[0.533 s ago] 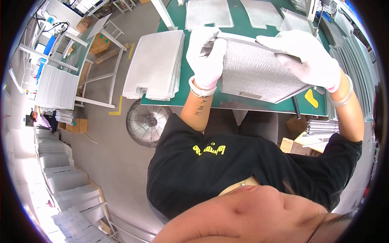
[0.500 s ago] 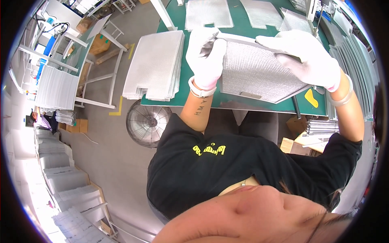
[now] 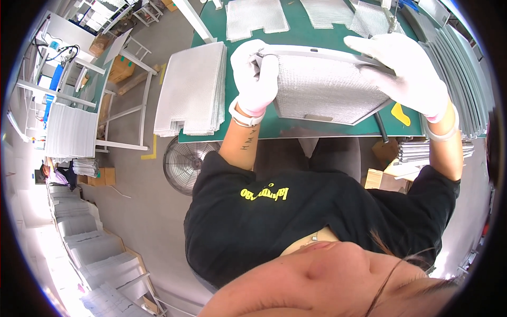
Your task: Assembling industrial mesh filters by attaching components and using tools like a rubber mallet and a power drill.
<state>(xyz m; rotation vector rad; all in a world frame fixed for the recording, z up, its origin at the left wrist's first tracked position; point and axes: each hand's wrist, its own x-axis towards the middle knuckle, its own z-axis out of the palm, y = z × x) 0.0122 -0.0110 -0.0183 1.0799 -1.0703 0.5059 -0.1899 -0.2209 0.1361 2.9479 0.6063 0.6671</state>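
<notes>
Both my hands wear white gloves. Between them is a framed metal mesh panel (image 3: 327, 87), tilted over the near edge of the green-topped table (image 3: 211, 138). My left hand (image 3: 254, 79) is closed around its left edge, thumb toward the mesh. At its right end, my right hand (image 3: 409, 74) has the frame's edge between the thumb and outstretched fingers; part of that corner is hidden. A small rectangular tab shows along the panel's near side. A yellow flat tool (image 3: 401, 114) and a dark bar (image 3: 381, 128) lie near my right wrist.
A stack of notched mesh sheets (image 3: 190, 87) stands left of my left hand. Loose mesh sheets (image 3: 257, 18) lie at the table's far side. Many upright panels (image 3: 459, 79) line the right. On the floor is a round fan (image 3: 191, 165); a white post (image 3: 195, 21) rises beyond the stack.
The panel has tipped, so more of its far frame edge shows. My right hand's fingers have lifted and spread along that edge. The whole view has shifted slightly.
</notes>
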